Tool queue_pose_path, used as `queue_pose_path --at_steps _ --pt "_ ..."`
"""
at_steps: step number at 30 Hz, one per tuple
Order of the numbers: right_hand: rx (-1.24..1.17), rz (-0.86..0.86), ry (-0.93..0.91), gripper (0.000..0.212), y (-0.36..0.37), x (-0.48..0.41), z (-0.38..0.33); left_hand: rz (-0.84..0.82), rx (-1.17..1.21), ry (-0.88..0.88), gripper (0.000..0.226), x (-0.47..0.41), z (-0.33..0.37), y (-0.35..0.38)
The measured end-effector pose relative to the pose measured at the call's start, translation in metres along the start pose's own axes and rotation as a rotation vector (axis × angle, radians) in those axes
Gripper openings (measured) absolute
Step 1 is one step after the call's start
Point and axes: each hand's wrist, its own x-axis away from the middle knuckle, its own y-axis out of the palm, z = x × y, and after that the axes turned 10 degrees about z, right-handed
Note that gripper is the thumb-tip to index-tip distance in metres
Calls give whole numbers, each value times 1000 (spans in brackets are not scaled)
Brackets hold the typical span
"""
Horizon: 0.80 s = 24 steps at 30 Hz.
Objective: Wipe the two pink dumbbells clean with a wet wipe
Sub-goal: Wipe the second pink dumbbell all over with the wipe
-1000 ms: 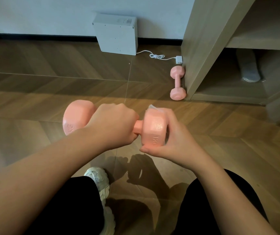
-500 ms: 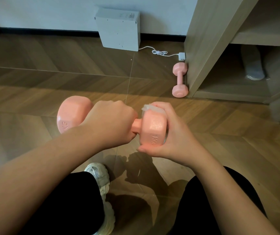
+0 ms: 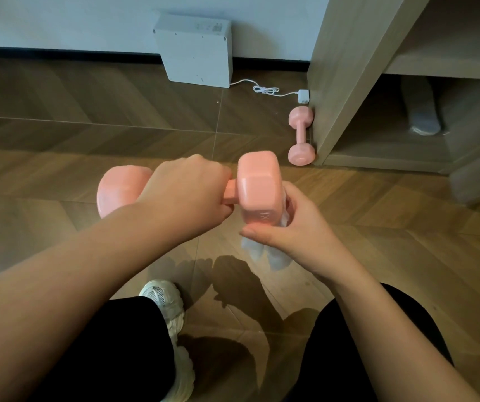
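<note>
Right now I'm partway through, by my reckoning. One dumbbell [image 3: 259, 184] is up in my hands and being worked on. The second dumbbell [image 3: 301, 134] lies on the wooden floor [image 3: 88, 134] well ahead of me, tucked against the side panel of the shelf unit [image 3: 346, 82]. No wipe is near it, so I judge it is not yet done.

My left hand [image 3: 186, 190] is wrapped firmly round the handle, fingers curled under, holding the weight roughly level above my knees. My right hand [image 3: 294, 230] cups the right-hand head from its outer side and below, fingers curled, pressing the wet wipe [image 3: 265, 253] against it. A crumpled white tail of the wipe hangs beneath my palm. Whether the left head has been wiped, I can't tell.

The dumbbell in hand is matte salmon-pink, with blocky, faceted heads, a short round handle and faint raised lettering on the near facet. I see no obvious grime on it. The one on the floor matches it in colour and shape.
</note>
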Motion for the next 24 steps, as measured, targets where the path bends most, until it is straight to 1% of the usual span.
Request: queue_pose_path --at_steps 2,3,4,6,7,9,10,11,13,15,16,17,18,20,21,22,24 --pt "-43 20 25 64 0 0 -3 -71 144 -55 15 -3 1 1" --pt "-90 28 43 62 1 -1 -5 -123 222 -91 14 -4 2 1" --pt "-202 17 71 58 2 -1 -7 -185 293 -125 16 -5 3 2" --pt "-584 -59 148 53 4 -1 -12 -288 399 -167 17 -5 4 4" --pt "-765 -86 198 58 5 0 -14 -318 437 -174 17 -5 5 6" --pt "-997 -76 304 67 4 -2 -14 -367 542 -196 24 -5 6 6" --pt "-1062 -70 338 70 4 -4 -13 -415 666 -238 29 -5 6 6" --pt "-1105 -64 362 73 4 -6 -12 -476 838 -300 30 -4 8 5" --pt "-1151 -47 402 80 5 -10 -13 -599 1140 -439 25 0 14 6" --pt "-1187 -17 463 82 8 -12 -16 -638 1247 -508 23 5 22 9" --pt "-1209 11 492 81 8 -14 -17 -617 1253 -539 24 7 26 12" --pt "-1224 35 513 82 8 -15 -17 -567 1209 -555 25 8 30 16" --pt "-1237 46 528 82 7 -16 -17 -490 1085 -538 27 8 32 19" --pt "-1262 83 559 80 8 -15 -19 -314 671 -397 32 7 29 26" --pt "-1265 105 570 78 8 -14 -19 -251 517 -338 32 6 27 28" --pt "-1267 128 582 76 8 -14 -18 -220 468 -316 31 4 24 28" --pt "-1300 168 619 69 6 -11 -17 -248 533 -323 29 1 20 26"
